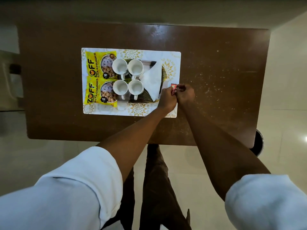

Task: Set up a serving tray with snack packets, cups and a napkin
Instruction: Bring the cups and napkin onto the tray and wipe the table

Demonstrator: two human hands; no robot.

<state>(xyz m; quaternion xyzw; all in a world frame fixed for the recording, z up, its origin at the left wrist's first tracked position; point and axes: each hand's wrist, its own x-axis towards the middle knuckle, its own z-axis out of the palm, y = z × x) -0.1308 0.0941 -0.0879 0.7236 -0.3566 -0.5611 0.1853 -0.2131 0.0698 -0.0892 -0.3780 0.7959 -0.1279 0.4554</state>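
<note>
Head view: tray (171, 54) holds four cups (119, 66), two packets (99, 63), one napkin (152, 80).

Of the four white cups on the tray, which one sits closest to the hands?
The near-right cup, beside the folded white napkin. The other three lie further left or further back from the left hand and right hand, which pinch a small red packet.

Both hands met at the tray's (172, 54) right edge — left hand (167, 99) and right hand (185, 94) pinched a small red sachet (173, 88) — beside the napkin (152, 80), four cups (127, 77), two yellow packets (99, 78).
</note>
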